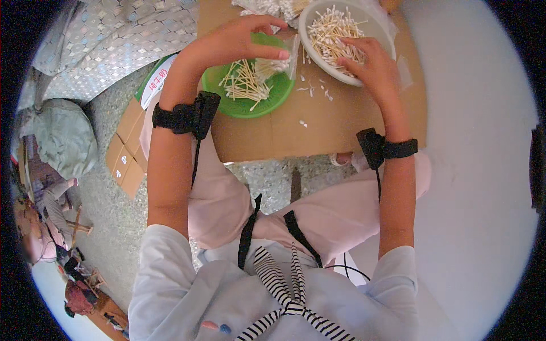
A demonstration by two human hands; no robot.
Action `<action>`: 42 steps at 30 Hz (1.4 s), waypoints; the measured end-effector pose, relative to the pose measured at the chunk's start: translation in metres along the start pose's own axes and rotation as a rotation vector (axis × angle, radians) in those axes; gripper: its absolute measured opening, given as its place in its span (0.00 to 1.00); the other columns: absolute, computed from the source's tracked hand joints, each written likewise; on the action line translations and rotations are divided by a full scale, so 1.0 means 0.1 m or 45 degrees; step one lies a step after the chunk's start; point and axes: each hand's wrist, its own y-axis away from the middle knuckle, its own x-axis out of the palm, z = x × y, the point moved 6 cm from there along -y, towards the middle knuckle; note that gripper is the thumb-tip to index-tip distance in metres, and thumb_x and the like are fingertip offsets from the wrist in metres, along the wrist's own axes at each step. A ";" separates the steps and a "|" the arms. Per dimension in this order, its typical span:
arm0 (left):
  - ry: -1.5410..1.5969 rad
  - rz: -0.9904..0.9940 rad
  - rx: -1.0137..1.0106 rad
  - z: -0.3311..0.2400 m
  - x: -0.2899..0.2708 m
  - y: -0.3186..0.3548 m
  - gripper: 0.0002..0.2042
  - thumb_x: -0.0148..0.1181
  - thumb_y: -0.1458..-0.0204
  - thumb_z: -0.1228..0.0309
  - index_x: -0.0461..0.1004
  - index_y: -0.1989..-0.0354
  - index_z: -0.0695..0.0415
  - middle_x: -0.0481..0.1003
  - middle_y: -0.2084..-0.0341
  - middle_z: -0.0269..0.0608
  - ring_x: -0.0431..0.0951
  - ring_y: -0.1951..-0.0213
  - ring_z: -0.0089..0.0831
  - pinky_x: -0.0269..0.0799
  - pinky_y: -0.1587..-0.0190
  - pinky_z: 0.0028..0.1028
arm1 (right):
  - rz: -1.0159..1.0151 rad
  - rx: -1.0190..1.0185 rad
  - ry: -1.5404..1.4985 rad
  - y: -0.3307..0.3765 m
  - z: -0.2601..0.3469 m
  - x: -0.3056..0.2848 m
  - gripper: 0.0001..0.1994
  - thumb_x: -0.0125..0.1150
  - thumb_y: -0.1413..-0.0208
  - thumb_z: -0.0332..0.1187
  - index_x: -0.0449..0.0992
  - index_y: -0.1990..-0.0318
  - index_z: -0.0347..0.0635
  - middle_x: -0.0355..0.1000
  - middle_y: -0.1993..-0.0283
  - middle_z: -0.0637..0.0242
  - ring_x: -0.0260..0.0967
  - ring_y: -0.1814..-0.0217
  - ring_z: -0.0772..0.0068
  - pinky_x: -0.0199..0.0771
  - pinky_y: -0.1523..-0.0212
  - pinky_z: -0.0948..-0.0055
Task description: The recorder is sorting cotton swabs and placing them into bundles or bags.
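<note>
My left hand (242, 42) is over the green plastic basket (277, 108), its thumb and fingers spread apart. Below the thumb, a clear bag (294, 55) with cotton swabs in it leans at the basket's right side. Loose cotton swabs (245, 82) lie in a tangled heap in the basket. To the right, my right hand (372, 67) reaches over the rim of a whitish bowl (305, 42), with thumb and fingers apart at the pile of cotton swabs (330, 35). Whether its fingertips touch any swab I cannot tell.
Both vessels stand on a brown cardboard sheet (256, 139). Small white bits (303, 123) are scattered near the bowl. More bagged swabs (273, 8) lie at the far edge. A white wall (472, 142) rises at the right. Other people (79, 295) are at the lower left.
</note>
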 end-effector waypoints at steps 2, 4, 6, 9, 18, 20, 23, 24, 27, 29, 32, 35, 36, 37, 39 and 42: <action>0.016 -0.075 -0.130 0.09 -0.05 -0.04 0.28 0.63 0.49 0.55 0.69 0.43 0.56 0.74 0.52 0.42 0.72 0.49 0.32 0.70 0.48 0.31 | -0.034 -0.058 0.123 -0.08 0.10 -0.09 0.24 0.69 0.57 0.49 0.77 0.49 0.60 0.68 0.42 0.56 0.64 0.41 0.52 0.64 0.42 0.53; 0.080 -0.166 -0.144 0.10 -0.10 -0.11 0.23 0.59 0.45 0.54 0.73 0.48 0.58 0.76 0.56 0.42 0.75 0.52 0.31 0.70 0.49 0.30 | -0.071 -0.117 0.247 -0.14 0.13 -0.08 0.27 0.70 0.59 0.51 0.76 0.48 0.61 0.66 0.40 0.54 0.62 0.39 0.49 0.64 0.42 0.53; 0.142 -0.260 -0.086 0.07 -0.02 -0.15 0.23 0.59 0.47 0.50 0.76 0.53 0.57 0.78 0.61 0.41 0.77 0.58 0.31 0.72 0.54 0.30 | -0.106 -0.240 0.406 -0.19 0.05 0.06 0.38 0.73 0.65 0.54 0.70 0.41 0.62 0.59 0.36 0.46 0.57 0.35 0.41 0.63 0.39 0.52; 0.146 -0.361 -0.074 0.06 0.03 -0.16 0.23 0.60 0.49 0.47 0.79 0.59 0.56 0.79 0.68 0.42 0.79 0.63 0.32 0.73 0.58 0.30 | 0.044 -0.154 0.121 -0.20 -0.12 0.24 0.46 0.75 0.69 0.55 0.62 0.36 0.63 0.52 0.33 0.41 0.51 0.32 0.38 0.60 0.36 0.50; -0.001 -0.304 -0.142 0.01 0.08 -0.14 0.19 0.58 0.45 0.53 0.78 0.58 0.57 0.80 0.67 0.42 0.80 0.64 0.32 0.74 0.57 0.30 | 0.203 0.045 0.197 -0.24 -0.18 0.30 0.48 0.76 0.67 0.45 0.55 0.34 0.62 0.55 0.36 0.42 0.57 0.36 0.36 0.65 0.40 0.49; 0.010 -0.298 -0.110 0.03 0.10 -0.15 0.19 0.59 0.45 0.54 0.78 0.58 0.58 0.80 0.67 0.43 0.80 0.64 0.32 0.74 0.58 0.30 | 0.179 0.036 0.154 -0.24 -0.16 0.29 0.46 0.75 0.65 0.43 0.55 0.34 0.61 0.57 0.38 0.43 0.60 0.39 0.36 0.67 0.42 0.49; 0.050 -0.319 -0.061 0.01 0.11 -0.16 0.19 0.59 0.45 0.54 0.77 0.57 0.58 0.80 0.67 0.43 0.79 0.63 0.31 0.74 0.58 0.30 | 0.152 0.052 0.137 -0.22 -0.16 0.25 0.43 0.73 0.63 0.40 0.57 0.36 0.59 0.62 0.42 0.46 0.65 0.43 0.38 0.69 0.45 0.49; 0.028 -0.289 -0.084 0.01 0.12 -0.16 0.19 0.58 0.45 0.55 0.77 0.57 0.59 0.80 0.67 0.43 0.79 0.63 0.30 0.74 0.58 0.30 | 0.153 0.069 0.161 -0.21 -0.14 0.23 0.41 0.72 0.62 0.39 0.58 0.36 0.58 0.65 0.44 0.48 0.67 0.45 0.39 0.70 0.46 0.50; 0.008 -0.273 -0.095 0.05 0.15 -0.17 0.18 0.58 0.44 0.56 0.77 0.56 0.60 0.79 0.66 0.42 0.78 0.63 0.28 0.73 0.57 0.29 | 0.136 0.027 -0.019 -0.19 -0.06 0.13 0.40 0.69 0.63 0.32 0.60 0.37 0.46 0.68 0.47 0.46 0.66 0.44 0.46 0.67 0.44 0.59; 0.012 -0.286 -0.082 0.08 0.16 -0.19 0.18 0.58 0.44 0.57 0.77 0.56 0.60 0.79 0.66 0.42 0.78 0.63 0.27 0.73 0.57 0.28 | 0.113 0.024 -0.076 -0.17 -0.04 0.07 0.39 0.69 0.62 0.34 0.61 0.38 0.44 0.69 0.46 0.47 0.67 0.44 0.48 0.66 0.43 0.61; 0.039 -0.329 -0.054 0.11 0.14 -0.23 0.17 0.57 0.43 0.58 0.77 0.58 0.61 0.79 0.66 0.41 0.77 0.64 0.27 0.73 0.57 0.28 | 0.083 0.070 -0.198 -0.14 -0.08 0.01 0.38 0.70 0.60 0.37 0.63 0.38 0.41 0.69 0.45 0.48 0.68 0.43 0.54 0.66 0.43 0.64; 0.079 -0.458 0.004 0.13 0.07 -0.24 0.17 0.57 0.43 0.59 0.77 0.58 0.62 0.79 0.67 0.40 0.77 0.64 0.26 0.72 0.58 0.27 | 0.041 0.119 -0.331 -0.13 -0.09 -0.06 0.36 0.72 0.59 0.40 0.66 0.40 0.41 0.71 0.46 0.52 0.70 0.45 0.57 0.67 0.44 0.65; 0.094 -0.444 -0.046 0.18 0.05 -0.23 0.16 0.57 0.43 0.59 0.77 0.58 0.62 0.79 0.67 0.40 0.77 0.65 0.26 0.72 0.58 0.27 | 0.004 0.117 -0.391 -0.13 -0.08 -0.10 0.34 0.72 0.59 0.42 0.69 0.43 0.42 0.74 0.49 0.54 0.72 0.47 0.56 0.69 0.45 0.64; 0.107 -0.431 -0.097 0.22 0.03 -0.22 0.16 0.57 0.43 0.59 0.77 0.58 0.61 0.79 0.67 0.39 0.77 0.65 0.26 0.72 0.58 0.26 | 0.004 0.125 -0.395 -0.15 -0.06 -0.12 0.34 0.72 0.59 0.42 0.69 0.43 0.42 0.74 0.49 0.54 0.72 0.47 0.56 0.69 0.45 0.64; 0.099 -0.446 -0.101 0.19 0.02 -0.23 0.16 0.57 0.43 0.59 0.77 0.58 0.61 0.79 0.67 0.39 0.77 0.65 0.25 0.72 0.58 0.26 | 0.071 0.217 -0.450 -0.21 -0.12 -0.10 0.41 0.73 0.58 0.44 0.62 0.38 0.30 0.71 0.47 0.54 0.70 0.49 0.69 0.69 0.48 0.73; 0.066 -0.479 -0.093 0.15 0.02 -0.23 0.16 0.57 0.43 0.59 0.78 0.57 0.61 0.79 0.67 0.38 0.77 0.64 0.25 0.72 0.58 0.26 | 0.024 0.357 -0.732 -0.26 -0.24 -0.08 0.44 0.73 0.58 0.46 0.60 0.39 0.27 0.71 0.48 0.55 0.70 0.51 0.70 0.69 0.50 0.75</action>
